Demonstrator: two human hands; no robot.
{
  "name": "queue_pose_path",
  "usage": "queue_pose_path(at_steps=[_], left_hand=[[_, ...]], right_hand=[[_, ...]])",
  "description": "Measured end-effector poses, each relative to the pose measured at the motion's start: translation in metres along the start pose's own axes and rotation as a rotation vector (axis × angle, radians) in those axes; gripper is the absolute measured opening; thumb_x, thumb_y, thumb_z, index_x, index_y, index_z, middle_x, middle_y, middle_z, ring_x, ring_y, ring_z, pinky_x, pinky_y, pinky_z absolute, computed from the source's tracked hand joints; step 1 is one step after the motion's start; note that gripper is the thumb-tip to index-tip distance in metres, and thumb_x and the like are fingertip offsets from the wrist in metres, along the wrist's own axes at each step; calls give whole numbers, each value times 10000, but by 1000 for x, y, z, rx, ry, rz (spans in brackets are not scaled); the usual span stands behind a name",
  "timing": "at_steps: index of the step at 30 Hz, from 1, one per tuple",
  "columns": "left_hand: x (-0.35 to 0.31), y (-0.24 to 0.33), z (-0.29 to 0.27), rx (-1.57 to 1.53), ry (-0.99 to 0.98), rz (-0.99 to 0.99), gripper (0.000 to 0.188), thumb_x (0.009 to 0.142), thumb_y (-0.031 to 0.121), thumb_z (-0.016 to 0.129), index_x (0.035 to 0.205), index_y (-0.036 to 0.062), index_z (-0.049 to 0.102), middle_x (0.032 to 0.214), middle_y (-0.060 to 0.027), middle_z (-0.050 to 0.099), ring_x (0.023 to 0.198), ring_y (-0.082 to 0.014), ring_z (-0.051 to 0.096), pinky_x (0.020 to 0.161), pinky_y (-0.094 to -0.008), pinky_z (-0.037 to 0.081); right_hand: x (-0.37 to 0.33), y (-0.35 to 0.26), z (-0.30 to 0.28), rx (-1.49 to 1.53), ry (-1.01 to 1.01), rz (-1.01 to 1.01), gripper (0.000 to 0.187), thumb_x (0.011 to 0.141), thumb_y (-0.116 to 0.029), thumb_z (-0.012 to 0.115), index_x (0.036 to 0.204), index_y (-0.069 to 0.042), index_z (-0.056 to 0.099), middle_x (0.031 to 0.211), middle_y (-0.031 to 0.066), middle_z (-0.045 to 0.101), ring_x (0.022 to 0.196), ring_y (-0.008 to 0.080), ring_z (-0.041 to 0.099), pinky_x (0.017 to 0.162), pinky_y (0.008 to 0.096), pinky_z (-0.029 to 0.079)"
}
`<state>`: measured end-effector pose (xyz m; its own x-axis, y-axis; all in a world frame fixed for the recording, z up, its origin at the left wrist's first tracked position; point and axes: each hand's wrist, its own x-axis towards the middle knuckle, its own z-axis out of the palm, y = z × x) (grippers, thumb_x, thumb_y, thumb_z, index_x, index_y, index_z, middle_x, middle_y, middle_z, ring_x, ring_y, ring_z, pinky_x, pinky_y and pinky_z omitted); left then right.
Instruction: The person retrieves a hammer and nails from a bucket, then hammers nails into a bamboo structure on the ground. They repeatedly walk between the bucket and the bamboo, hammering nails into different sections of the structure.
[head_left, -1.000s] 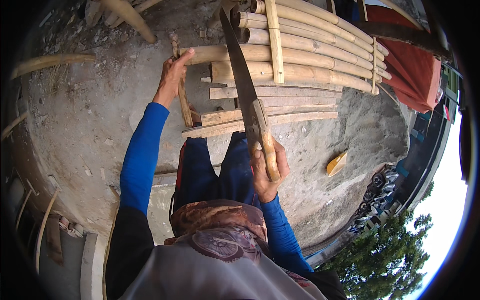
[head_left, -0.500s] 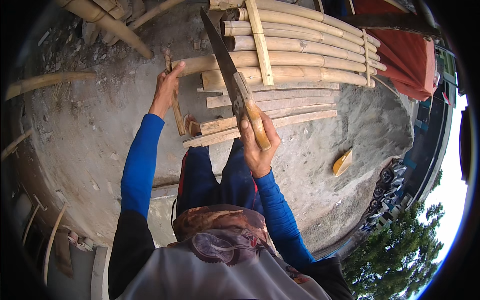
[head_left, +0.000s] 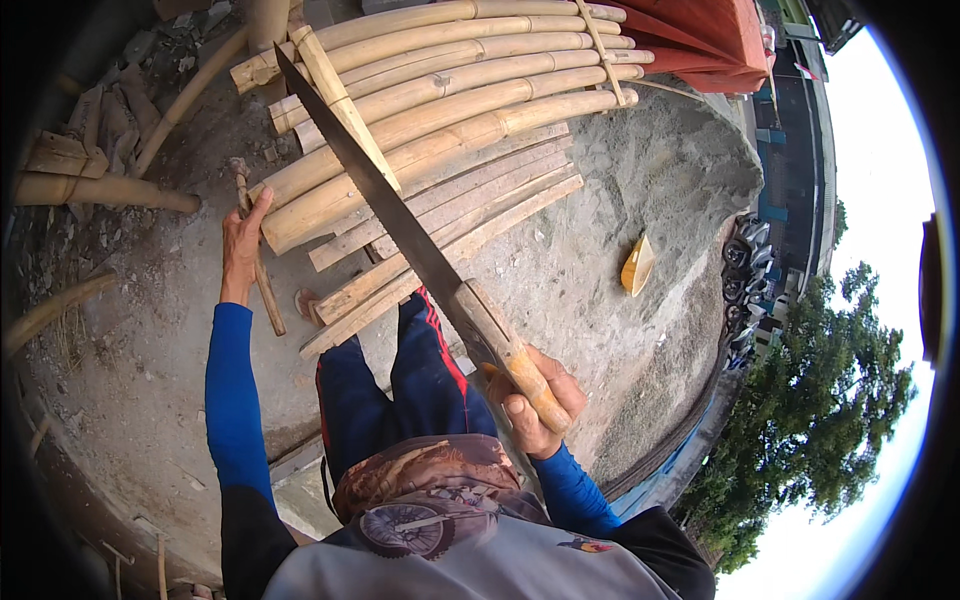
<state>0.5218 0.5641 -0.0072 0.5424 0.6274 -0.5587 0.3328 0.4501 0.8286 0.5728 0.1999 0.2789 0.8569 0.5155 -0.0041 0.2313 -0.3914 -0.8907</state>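
Note:
My right hand (head_left: 540, 402), low and right of centre, is closed around the wooden handle of a handsaw (head_left: 408, 222). Its long dark toothed blade slants up to the left, passing in front of the bamboo poles (head_left: 440, 130). On the left, my left hand (head_left: 240, 245) is closed on a thin wooden stick (head_left: 266, 290) pointing down toward my foot. Its thumb lies at the near end of one bamboo pole; whether it presses on the pole I cannot tell. A flat bamboo strip (head_left: 345, 100) lies across the poles near their left ends, and a thinner one crosses the far ends.
Several wooden planks (head_left: 440, 235) lie beside the poles, just ahead of my legs. A yellow hard-hat-like shell (head_left: 637, 265) rests on the grey sand pile (head_left: 690, 180). Bamboo posts (head_left: 110, 192) stand at the left. Red sheeting (head_left: 700, 40) hangs at the back; parked motorcycles (head_left: 742, 275) line the right.
My right hand has pulled the saw down and toward me, so more of its blade lies before the poles. The view has turned; my left hand still grips the stick by the pole's end.

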Motion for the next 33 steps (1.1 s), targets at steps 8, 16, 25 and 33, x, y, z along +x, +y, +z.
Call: queue_pose_path(at_steps=[8, 16, 25, 33], left_hand=[[40, -7, -20, 317, -139, 44, 796, 715, 648, 879, 1047, -60, 734, 910, -204, 725, 840, -291, 733, 769, -371, 573], [68, 0, -24, 515, -219, 97, 798, 597, 690, 922, 834, -49, 733, 699, -180, 660, 703, -299, 707, 656, -393, 555], [48, 25, -8, 657, -196, 69, 711, 647, 624, 928, 876, -32, 779, 665, -154, 681, 588, -263, 672, 649, -367, 558], [49, 7, -10, 492, -145, 180, 691, 664, 610, 935, 869, -24, 751, 679, -144, 677, 612, -228, 675, 583, -342, 535]], right_hand=[[-27, -7, -69, -88, 522, -249, 621, 1046, -361, 610, 1424, 112, 473, 839, 111, 642, 707, 164, 605, 645, 292, 506], [-15, 135, -128, -395, 552, 77, 595, 999, -101, 628, 1552, -1, 435, 1433, 168, 589, 1197, 262, 633, 971, 376, 527], [56, 358, -20, -870, 246, 315, 658, 992, -191, 622, 1589, -72, 374, 1453, 231, 597, 1015, 453, 706, 858, 484, 558], [72, 442, 61, -942, 170, 141, 704, 1009, -265, 615, 1617, -123, 289, 1276, 261, 682, 974, 472, 704, 810, 532, 549]])
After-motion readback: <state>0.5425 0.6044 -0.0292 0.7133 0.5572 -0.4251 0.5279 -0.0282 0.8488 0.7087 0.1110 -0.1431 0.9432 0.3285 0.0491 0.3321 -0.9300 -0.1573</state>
